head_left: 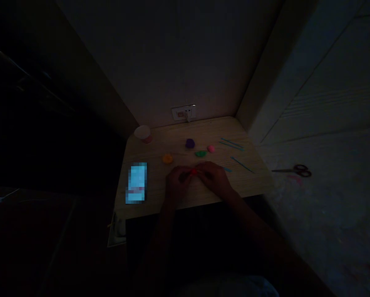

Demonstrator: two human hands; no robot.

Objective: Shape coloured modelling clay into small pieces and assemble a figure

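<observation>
In a dim room, both hands meet over a small wooden table point(253, 181). My left hand point(176, 181) and my right hand point(215, 177) are curled together around a small red lump of clay point(193, 171), pinched between the fingertips. Beyond them lie an orange lump point(167, 158), a purple lump point(190, 143), a green lump point(200, 154) and a pink lump point(210, 148).
A lit phone point(136, 182) lies at the table's left. A small cup point(143, 133) stands at the back left corner. Thin blue sticks point(231, 144) lie at the right. A wall socket point(183, 112) is behind. Scissors point(296, 170) rest on the floor to the right.
</observation>
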